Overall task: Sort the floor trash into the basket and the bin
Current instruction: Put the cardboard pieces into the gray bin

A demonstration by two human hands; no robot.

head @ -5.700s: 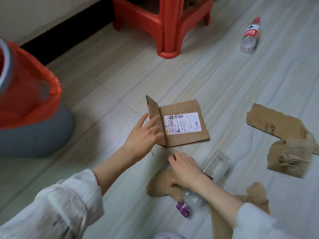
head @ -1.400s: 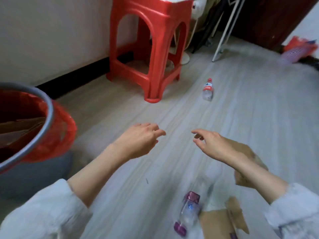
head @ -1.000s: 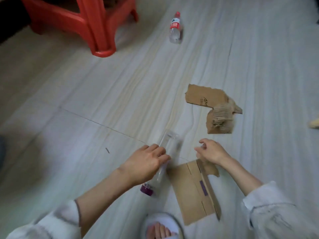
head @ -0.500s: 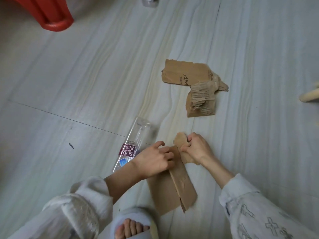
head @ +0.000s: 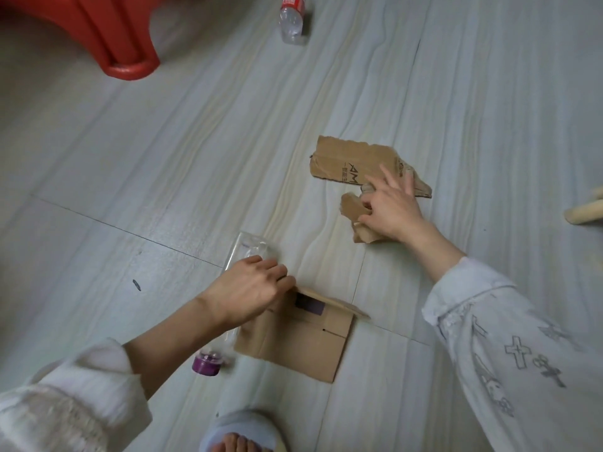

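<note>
A folded brown cardboard piece (head: 293, 340) lies flat on the floor in front of me. My left hand (head: 251, 288) is at its upper left corner, fingers curled onto the raised flap edge. A clear plastic bottle (head: 251, 251) with a purple cap (head: 206, 362) lies under that hand and forearm. Farther right, my right hand (head: 391, 210) pinches a small torn cardboard scrap (head: 351, 207) and reaches over two torn pieces: a printed one (head: 346, 161) and a crumpled one (head: 365, 237). Neither the basket nor the bin is in view.
A red plastic stool (head: 114, 40) stands at the top left. A water bottle with a red label (head: 292, 19) lies near the top edge. A wooden leg (head: 584, 213) pokes in at the right. My slippered foot (head: 241, 432) is at the bottom.
My right hand has moved from the folded cardboard up and to the right, carrying the small scrap to the torn pieces. My left hand has stayed at the folded cardboard.
</note>
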